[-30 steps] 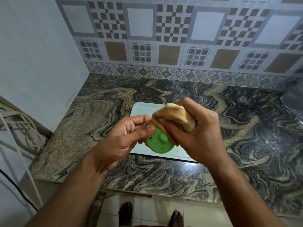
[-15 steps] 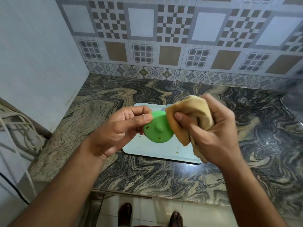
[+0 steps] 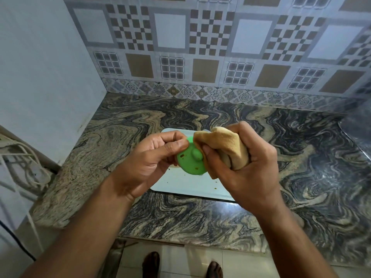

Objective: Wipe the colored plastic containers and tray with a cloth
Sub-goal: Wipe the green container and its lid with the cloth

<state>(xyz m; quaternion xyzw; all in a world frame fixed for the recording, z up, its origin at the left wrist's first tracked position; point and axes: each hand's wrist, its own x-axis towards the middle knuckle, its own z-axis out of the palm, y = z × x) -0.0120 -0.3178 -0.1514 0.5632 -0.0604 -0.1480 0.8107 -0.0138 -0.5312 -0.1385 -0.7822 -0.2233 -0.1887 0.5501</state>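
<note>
Both hands meet above the tray [image 3: 192, 187]: the left hand [image 3: 148, 163] pinches the green container [image 3: 190, 162] by its rim, flat face tilted up, while the right hand [image 3: 243, 167], just beside it, clutches the bunched cloth [image 3: 224, 145] against its right edge.

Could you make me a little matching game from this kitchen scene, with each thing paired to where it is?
Things:
1. green lid
2. cloth
3. tray
4. cables

Places:
A. lying flat on the marble counter
B. bunched in the right hand
C. pinched in the left hand
D. hanging beside the counter's left end

Pairs: 1-C, 2-B, 3-A, 4-D
</note>
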